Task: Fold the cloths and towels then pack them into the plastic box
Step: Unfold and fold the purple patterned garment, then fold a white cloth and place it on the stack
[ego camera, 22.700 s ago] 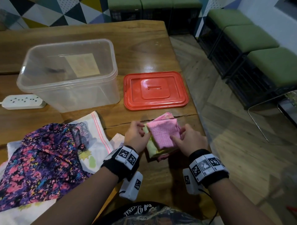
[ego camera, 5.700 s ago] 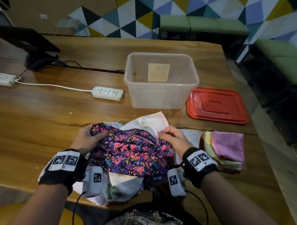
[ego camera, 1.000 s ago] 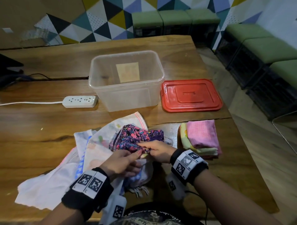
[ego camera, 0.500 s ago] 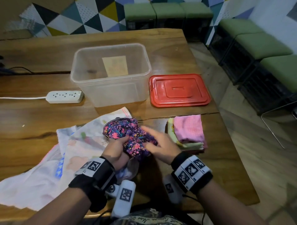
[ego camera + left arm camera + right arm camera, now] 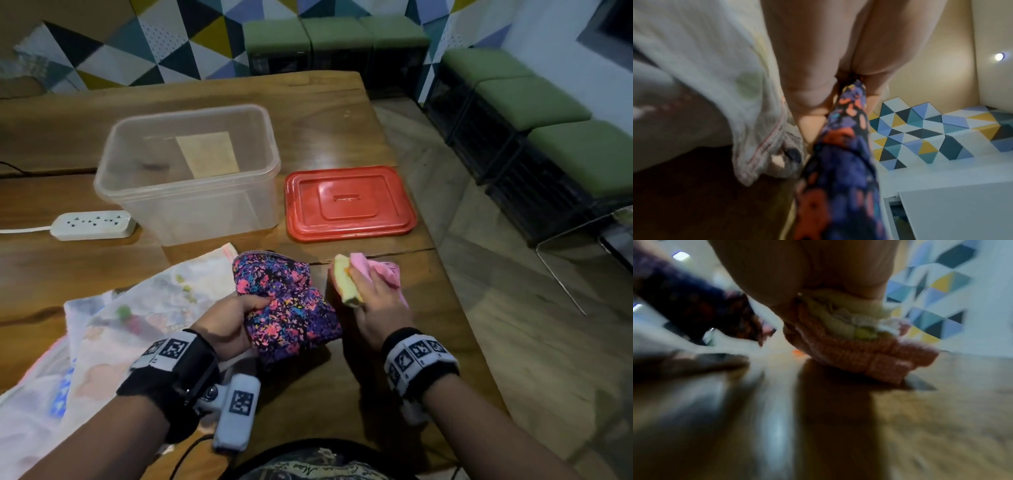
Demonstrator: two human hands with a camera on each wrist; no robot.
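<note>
Head view, item: folded floral cloth (image 5: 284,305), near bench (image 5: 342,113) edge, gripped by left hand (image 5: 227,323).
Right hand (image 5: 380,308): grasping pink-yellow stack (image 5: 346,279).
Handling: probably soft, light, unfolds easily; hold across folds.
Destination: plastic box (image 5: 191,205), open.

1. The right hand (image 5: 376,301) has left the multicoloured cloth (image 5: 287,308) and now takes the folded pink and yellow stack (image 5: 346,284) in its grip, tilting it up.
2. The left hand (image 5: 227,320) alone holds the bundled multicoloured cloth.
</note>
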